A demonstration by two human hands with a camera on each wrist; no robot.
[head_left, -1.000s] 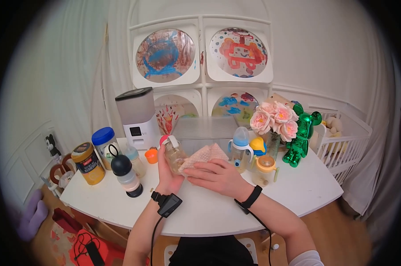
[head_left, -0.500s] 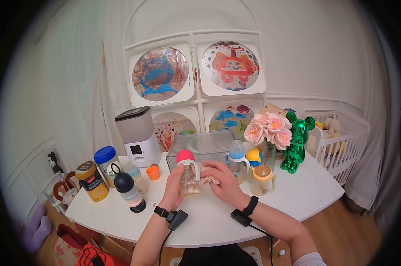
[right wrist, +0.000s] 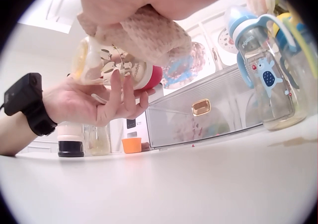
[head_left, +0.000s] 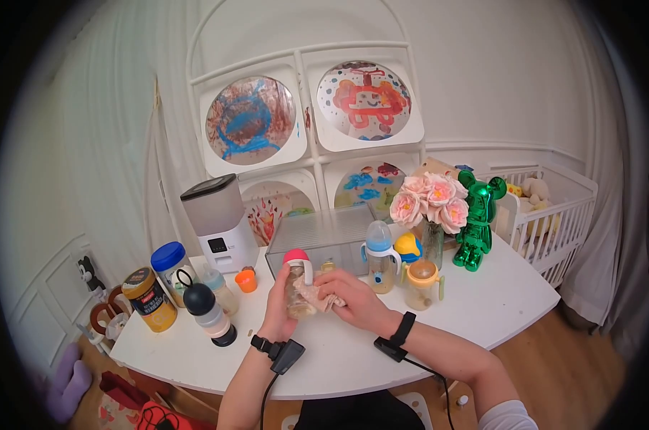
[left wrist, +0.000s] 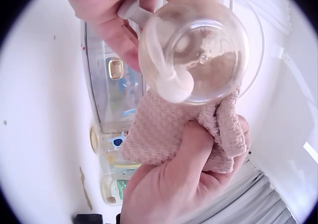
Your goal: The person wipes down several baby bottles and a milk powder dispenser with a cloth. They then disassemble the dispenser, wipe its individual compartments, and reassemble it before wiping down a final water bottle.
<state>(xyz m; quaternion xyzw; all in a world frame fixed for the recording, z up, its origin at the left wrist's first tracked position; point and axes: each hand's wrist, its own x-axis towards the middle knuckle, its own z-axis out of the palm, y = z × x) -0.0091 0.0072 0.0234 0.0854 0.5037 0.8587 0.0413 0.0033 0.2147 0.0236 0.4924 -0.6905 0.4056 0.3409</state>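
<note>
since half a second ago, the pink textured cloth (left wrist: 154, 127) has slid from beside the clear handled baby bottle (left wrist: 211, 67) onto its wall. from where i stand, the left hand (head_left: 276, 308) curls its fingers round that bottle, raised above the white table (head_left: 339, 362) between both hands, its pinkish-red cap (head_left: 295, 256) tipped away; presumably this hold leaves one side free for the cloth. the right hand (head_left: 360, 301) pinches the cloth, bunched probably so it follows the curve. beyond the fingertips, a see-through grey box (right wrist: 223, 122) limits reach. right of the right fingers stands a blue-topped handled bottle (right wrist: 266, 80), leaving less room there; left of the left fingers sits an orange cup (right wrist: 132, 145). room looks widest on the person's side, towards the table's front edge.
</note>
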